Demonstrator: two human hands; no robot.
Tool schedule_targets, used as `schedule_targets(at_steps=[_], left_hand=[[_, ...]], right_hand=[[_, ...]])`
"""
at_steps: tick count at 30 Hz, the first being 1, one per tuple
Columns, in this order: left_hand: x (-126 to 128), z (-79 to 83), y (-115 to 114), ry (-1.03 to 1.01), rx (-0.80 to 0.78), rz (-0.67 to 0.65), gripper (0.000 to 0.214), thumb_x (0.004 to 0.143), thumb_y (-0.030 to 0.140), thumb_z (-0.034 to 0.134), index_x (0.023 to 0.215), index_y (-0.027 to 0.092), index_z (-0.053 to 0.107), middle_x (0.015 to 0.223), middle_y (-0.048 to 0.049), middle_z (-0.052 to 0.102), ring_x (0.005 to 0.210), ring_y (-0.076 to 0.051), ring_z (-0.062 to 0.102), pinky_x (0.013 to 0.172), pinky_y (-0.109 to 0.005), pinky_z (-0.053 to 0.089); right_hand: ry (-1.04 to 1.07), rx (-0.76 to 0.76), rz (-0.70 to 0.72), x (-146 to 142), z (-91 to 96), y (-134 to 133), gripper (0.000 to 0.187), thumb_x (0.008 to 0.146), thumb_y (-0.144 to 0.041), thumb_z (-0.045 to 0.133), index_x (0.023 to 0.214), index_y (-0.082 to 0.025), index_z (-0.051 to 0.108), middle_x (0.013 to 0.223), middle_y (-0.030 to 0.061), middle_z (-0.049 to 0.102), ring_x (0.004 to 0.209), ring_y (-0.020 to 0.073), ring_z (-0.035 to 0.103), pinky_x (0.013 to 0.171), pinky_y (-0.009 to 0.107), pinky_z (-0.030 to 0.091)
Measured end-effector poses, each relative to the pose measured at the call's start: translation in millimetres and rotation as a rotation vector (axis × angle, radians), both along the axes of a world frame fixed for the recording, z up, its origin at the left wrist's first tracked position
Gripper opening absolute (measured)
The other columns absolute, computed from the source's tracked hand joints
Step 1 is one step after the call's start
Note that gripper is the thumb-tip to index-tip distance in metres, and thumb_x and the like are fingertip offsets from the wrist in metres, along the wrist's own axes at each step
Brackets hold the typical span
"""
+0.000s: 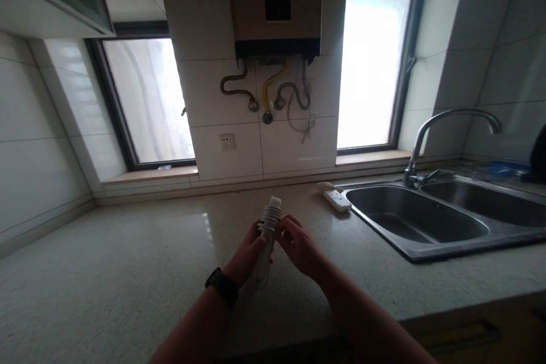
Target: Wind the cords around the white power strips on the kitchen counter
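Observation:
A long white power strip (264,256), its cord (270,217) wound in several loops round the far end, is held above the counter. My left hand (248,251) wraps round its body just below the loops. At the right side of the loops, the fingers of my right hand (296,242) are pinched together on the cord. A thin loop of cord hangs under the strip's near end. What face of the strip points down is hidden. A second white power strip (336,200) lies on the counter beside the sink.
The speckled stone counter (128,261) runs along the tiled wall. To the right is a double steel sink (416,253) with a tall curved faucet (420,142). A water heater (275,5) with pipes hangs above. A wall socket (226,142) sits left of the pipes.

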State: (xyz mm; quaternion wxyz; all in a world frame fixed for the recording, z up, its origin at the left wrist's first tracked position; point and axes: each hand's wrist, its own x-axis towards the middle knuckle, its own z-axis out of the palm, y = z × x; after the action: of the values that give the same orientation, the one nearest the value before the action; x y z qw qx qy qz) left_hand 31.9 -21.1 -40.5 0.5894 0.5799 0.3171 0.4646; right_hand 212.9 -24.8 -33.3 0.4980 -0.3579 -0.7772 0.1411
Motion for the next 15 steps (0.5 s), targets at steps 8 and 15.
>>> schedule_targets(at_steps=[8, 15], left_hand=[[7.5, 5.7, -8.2, 0.033, 0.059, 0.030, 0.059, 0.089, 0.058, 0.057, 0.134, 0.025, 0.039, 0.106, -0.0062, 0.059, 0.073, -0.017, 0.062, 0.059, -0.033, 0.056], [4.0, 12.4, -6.4, 0.164, 0.360, 0.334, 0.035, 0.096, 0.049, 0.052, 0.115, 0.021, 0.056, 0.104, -0.0091, 0.064, 0.094, -0.022, 0.062, 0.078, -0.035, 0.053]], right_hand=[[-0.077, 0.154, -0.252, -2.7, -2.0, -1.2, 0.010, 0.099, -0.023, 0.047, 0.097, -0.021, 0.056, 0.101, 0.0066, 0.055, 0.070, 0.0145, 0.057, 0.066, 0.028, 0.046], [-0.231, 0.171, -0.349, -0.1, -2.4, -0.8, 0.013, 0.100, -0.025, 0.047, 0.100, -0.022, 0.060, 0.098, 0.0059, 0.054, 0.073, 0.0159, 0.057, 0.060, 0.026, 0.043]])
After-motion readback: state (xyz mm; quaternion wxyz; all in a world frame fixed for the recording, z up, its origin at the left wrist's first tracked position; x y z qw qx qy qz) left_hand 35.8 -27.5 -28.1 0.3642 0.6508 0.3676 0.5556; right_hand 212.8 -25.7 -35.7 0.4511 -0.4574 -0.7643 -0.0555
